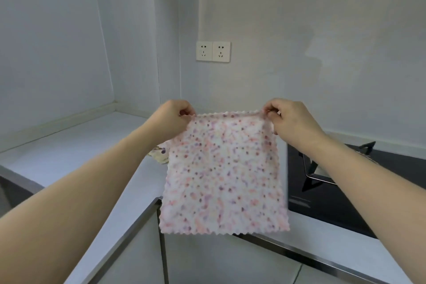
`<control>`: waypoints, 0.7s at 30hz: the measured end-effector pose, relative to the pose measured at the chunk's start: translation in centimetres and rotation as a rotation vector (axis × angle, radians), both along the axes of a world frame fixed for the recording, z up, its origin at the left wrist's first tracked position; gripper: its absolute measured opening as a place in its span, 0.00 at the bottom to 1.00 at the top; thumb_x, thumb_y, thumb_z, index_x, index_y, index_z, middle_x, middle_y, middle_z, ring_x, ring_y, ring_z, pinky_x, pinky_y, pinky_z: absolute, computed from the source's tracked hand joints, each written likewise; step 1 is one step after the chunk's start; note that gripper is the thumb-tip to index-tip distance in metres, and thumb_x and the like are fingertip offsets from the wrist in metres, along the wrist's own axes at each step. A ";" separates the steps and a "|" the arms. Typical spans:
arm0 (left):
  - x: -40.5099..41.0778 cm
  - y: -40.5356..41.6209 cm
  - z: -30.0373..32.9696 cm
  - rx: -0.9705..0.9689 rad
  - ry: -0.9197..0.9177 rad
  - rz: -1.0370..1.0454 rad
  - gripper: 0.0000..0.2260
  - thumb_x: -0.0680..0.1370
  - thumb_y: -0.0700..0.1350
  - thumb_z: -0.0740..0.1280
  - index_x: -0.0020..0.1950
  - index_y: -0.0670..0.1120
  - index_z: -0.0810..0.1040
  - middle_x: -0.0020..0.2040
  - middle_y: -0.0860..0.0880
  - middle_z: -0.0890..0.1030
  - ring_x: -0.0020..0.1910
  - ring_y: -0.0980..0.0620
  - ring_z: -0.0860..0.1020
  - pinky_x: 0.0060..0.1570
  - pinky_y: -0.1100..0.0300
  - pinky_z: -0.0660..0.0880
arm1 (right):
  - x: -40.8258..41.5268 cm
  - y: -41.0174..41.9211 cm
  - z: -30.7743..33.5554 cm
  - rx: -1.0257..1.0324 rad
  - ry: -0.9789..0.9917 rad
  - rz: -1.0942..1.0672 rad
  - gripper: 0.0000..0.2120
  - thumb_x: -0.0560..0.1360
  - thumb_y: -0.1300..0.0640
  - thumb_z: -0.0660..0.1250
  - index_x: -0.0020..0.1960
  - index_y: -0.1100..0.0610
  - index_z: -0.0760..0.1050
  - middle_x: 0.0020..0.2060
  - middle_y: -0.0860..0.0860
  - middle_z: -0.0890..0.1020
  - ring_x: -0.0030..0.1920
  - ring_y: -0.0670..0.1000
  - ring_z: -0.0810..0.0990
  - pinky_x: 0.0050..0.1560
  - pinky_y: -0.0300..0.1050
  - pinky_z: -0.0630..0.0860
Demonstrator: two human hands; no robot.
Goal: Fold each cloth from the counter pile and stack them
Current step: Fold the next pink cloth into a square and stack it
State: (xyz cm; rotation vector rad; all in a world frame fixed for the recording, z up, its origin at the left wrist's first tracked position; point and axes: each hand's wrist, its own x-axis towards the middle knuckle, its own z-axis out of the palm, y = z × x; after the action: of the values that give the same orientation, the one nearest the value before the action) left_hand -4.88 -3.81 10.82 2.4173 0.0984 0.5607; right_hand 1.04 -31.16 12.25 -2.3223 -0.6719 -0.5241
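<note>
Pink-and-purple speckled cloth (222,173) w/ zigzag edges hangs flat & open in the air, above the front edge of the white counter (76,143), its lower edge blurred. Left hand (171,119) pinches the top-left corner, fingers clamped tight on the fabric; right hand (289,120) pinches the top-right corner the same way, fingers curled shut on it. Top edge is stretched nearly straight btwn the two hands, and the rest drops freely below them.

Behind the cloth, near its left side, a bit of the cloth pile (159,154) shows on the counter, mostly hidden. On the right a black gas hob (341,203) w/ a pan support sits set into the counter. Double wall socket (213,51) on the wall above the hands.
</note>
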 end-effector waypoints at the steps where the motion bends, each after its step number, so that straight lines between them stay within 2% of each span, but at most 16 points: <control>1: 1.2 0.3 -1.1 -0.017 0.016 0.011 0.05 0.79 0.43 0.64 0.47 0.50 0.79 0.41 0.50 0.80 0.37 0.49 0.77 0.37 0.56 0.76 | 1.2 0.3 -1.4 0.006 0.026 -0.007 0.12 0.78 0.64 0.58 0.49 0.54 0.79 0.42 0.47 0.80 0.37 0.46 0.78 0.40 0.40 0.71; 2: 2.2 0.4 -2.0 -0.031 0.024 0.025 0.05 0.79 0.43 0.64 0.47 0.50 0.80 0.42 0.49 0.80 0.37 0.48 0.77 0.34 0.57 0.76 | 2.3 0.5 -2.8 0.011 0.058 -0.015 0.12 0.78 0.64 0.58 0.49 0.53 0.79 0.43 0.46 0.80 0.37 0.45 0.78 0.38 0.38 0.70; 4: 4.2 0.6 -3.6 -0.043 0.026 0.045 0.04 0.78 0.42 0.65 0.48 0.49 0.79 0.44 0.50 0.80 0.34 0.52 0.75 0.26 0.62 0.69 | 4.3 0.8 -5.4 0.003 0.117 -0.033 0.13 0.78 0.63 0.57 0.48 0.52 0.79 0.44 0.46 0.80 0.39 0.46 0.79 0.36 0.36 0.68; 7: 5.8 0.4 -4.6 -0.023 0.014 0.075 0.04 0.79 0.42 0.64 0.48 0.48 0.78 0.43 0.54 0.78 0.30 0.58 0.72 0.21 0.66 0.64 | 6.2 0.9 -7.5 0.009 0.167 -0.048 0.13 0.78 0.64 0.57 0.46 0.51 0.77 0.43 0.46 0.80 0.41 0.48 0.81 0.37 0.35 0.70; 9: 5.9 0.4 -5.2 0.018 -0.003 0.071 0.04 0.78 0.42 0.64 0.47 0.48 0.78 0.43 0.54 0.79 0.32 0.57 0.74 0.25 0.64 0.67 | 6.6 0.9 -8.2 0.032 0.177 -0.057 0.13 0.78 0.64 0.58 0.45 0.51 0.77 0.41 0.45 0.80 0.43 0.48 0.81 0.40 0.35 0.72; 12: 4.5 0.7 -7.0 0.060 -0.021 0.006 0.05 0.78 0.41 0.64 0.47 0.49 0.78 0.44 0.54 0.78 0.42 0.54 0.75 0.38 0.60 0.72 | 5.7 0.6 -9.3 0.033 0.170 -0.071 0.11 0.78 0.63 0.59 0.47 0.52 0.79 0.43 0.46 0.81 0.43 0.47 0.81 0.44 0.39 0.74; 15: 1.3 0.7 -9.7 0.107 -0.018 -0.124 0.04 0.77 0.40 0.64 0.48 0.48 0.77 0.46 0.53 0.78 0.46 0.54 0.75 0.46 0.58 0.73 | 2.9 0.1 -11.4 -0.018 0.144 -0.086 0.10 0.76 0.63 0.61 0.47 0.53 0.80 0.43 0.46 0.81 0.41 0.44 0.78 0.42 0.39 0.74; 18: -1.7 0.9 -13.5 0.192 0.024 -0.256 0.03 0.73 0.44 0.63 0.45 0.51 0.75 0.44 0.53 0.78 0.45 0.53 0.75 0.46 0.57 0.74 | -0.2 -0.6 -14.7 -0.127 0.164 -0.098 0.09 0.75 0.62 0.62 0.48 0.54 0.80 0.48 0.48 0.81 0.46 0.48 0.78 0.49 0.47 0.76; 21: -2.8 1.4 -16.2 0.281 0.057 -0.305 0.05 0.71 0.45 0.61 0.44 0.54 0.75 0.42 0.56 0.76 0.43 0.53 0.73 0.43 0.54 0.74 | -2.2 -0.9 -17.6 -0.218 0.164 -0.094 0.09 0.75 0.61 0.62 0.50 0.54 0.80 0.48 0.47 0.80 0.49 0.49 0.77 0.50 0.45 0.75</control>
State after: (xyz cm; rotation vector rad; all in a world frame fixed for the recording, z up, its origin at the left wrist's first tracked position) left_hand -7.65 -2.45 -5.39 2.6510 -0.3413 0.3850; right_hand -1.18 -32.03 -5.39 -2.5779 -0.5673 -0.3093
